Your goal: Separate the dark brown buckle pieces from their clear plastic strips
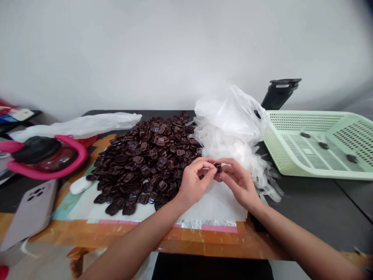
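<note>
My left hand [194, 179] and my right hand [239, 184] meet just right of the pile, fingertips pinched on one small dark brown plastic piece [217, 167]. Fingers cover most of this piece, and whether a clear strip is held with it I cannot make out. Left of my hands lies a big heap of similar glossy dark brown pieces [154, 153], rounded squares with slots. Beyond and beside my right hand, translucent soft strips [264, 181] spill from a white plastic bag [230, 112].
A pale green slotted basket [287, 167] at the right holds three dark pieces. Behind it leans a black container [279, 93]. On the left are a pink-handled pot [52, 155], a phone [32, 212], a white oval object [81, 185] and a long white plastic bag [84, 125].
</note>
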Demonstrator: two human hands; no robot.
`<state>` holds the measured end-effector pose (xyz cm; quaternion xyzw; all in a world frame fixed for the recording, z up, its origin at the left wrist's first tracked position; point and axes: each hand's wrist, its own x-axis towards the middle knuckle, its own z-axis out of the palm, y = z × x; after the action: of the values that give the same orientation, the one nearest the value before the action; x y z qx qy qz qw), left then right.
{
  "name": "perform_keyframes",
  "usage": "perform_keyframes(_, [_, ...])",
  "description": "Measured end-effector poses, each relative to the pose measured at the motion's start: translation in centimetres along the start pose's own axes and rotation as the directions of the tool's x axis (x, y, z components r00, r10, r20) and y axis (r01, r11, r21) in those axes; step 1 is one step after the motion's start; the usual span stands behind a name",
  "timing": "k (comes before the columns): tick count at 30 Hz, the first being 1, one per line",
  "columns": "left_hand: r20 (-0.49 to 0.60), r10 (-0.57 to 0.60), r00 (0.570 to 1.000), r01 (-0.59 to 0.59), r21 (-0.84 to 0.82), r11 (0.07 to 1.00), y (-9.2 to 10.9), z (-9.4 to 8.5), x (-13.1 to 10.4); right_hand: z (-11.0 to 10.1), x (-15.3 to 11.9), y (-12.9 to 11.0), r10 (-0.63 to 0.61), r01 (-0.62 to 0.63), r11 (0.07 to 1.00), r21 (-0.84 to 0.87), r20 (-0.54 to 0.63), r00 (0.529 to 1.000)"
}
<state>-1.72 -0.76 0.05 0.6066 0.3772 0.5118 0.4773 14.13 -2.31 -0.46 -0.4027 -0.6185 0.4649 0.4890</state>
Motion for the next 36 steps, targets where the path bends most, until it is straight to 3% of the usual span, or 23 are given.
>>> perform_keyframes(4, [-0.043, 0.063, 0.997, -0.057, 0.132, 0.990, -0.3, 0.2, -0.1, -0.4, 0.5, 0.0, 0.011, -0.012, 0.991, -0.133, -0.006, 1.000])
perform_keyframes(8, [-0.094, -0.083, 0.992, 0.071, -0.123, 0.990, -0.9, 0.2, 0.3, -0.3, 0.5, 0.6, -0.012, 0.008, 0.996, -0.084, -0.050, 0.999])
perform_keyframes(11, [0.025, -0.238, 0.971, 0.233, -0.324, 0.917, -1.1, 0.1, 0.7, -0.2, 0.4, 1.1, -0.029, 0.028, 1.000, -0.008, -0.076, 0.997])
perform_keyframes(17, [0.217, -0.370, 0.904, 0.425, -0.559, 0.712, -0.8, 0.1, 0.8, 0.2, 0.3, 0.8, -0.059, 0.055, 0.998, -0.031, -0.123, 0.991])
perform_keyframes(22, [0.272, -0.415, 0.868, 0.487, -0.625, 0.610, -0.7, 0.3, 0.6, 0.3, -0.1, 0.2, -0.107, 0.097, 0.990, -0.098, -0.106, 0.989])
perform_keyframes(28, [0.417, -0.414, 0.809, 0.587, -0.568, 0.577, -0.7, 0.9, 0.1, -0.1, -0.1, 0.1, -0.089, 0.072, 0.995, -0.066, -0.316, 0.945])
perform_keyframes(31, [0.381, -0.423, 0.822, 0.568, -0.586, 0.578, -0.8, 0.8, 0.1, -0.3, 0.3, -0.1, -0.046, 0.055, 0.998, 0.023, -0.289, 0.956])
perform_keyframes(36, [0.240, -0.431, 0.870, 0.482, -0.595, 0.643, -1.0, 0.5, 0.4, -0.6, 1.0, 0.3, 0.140, -0.100, 0.950, 0.295, -0.118, 0.983])
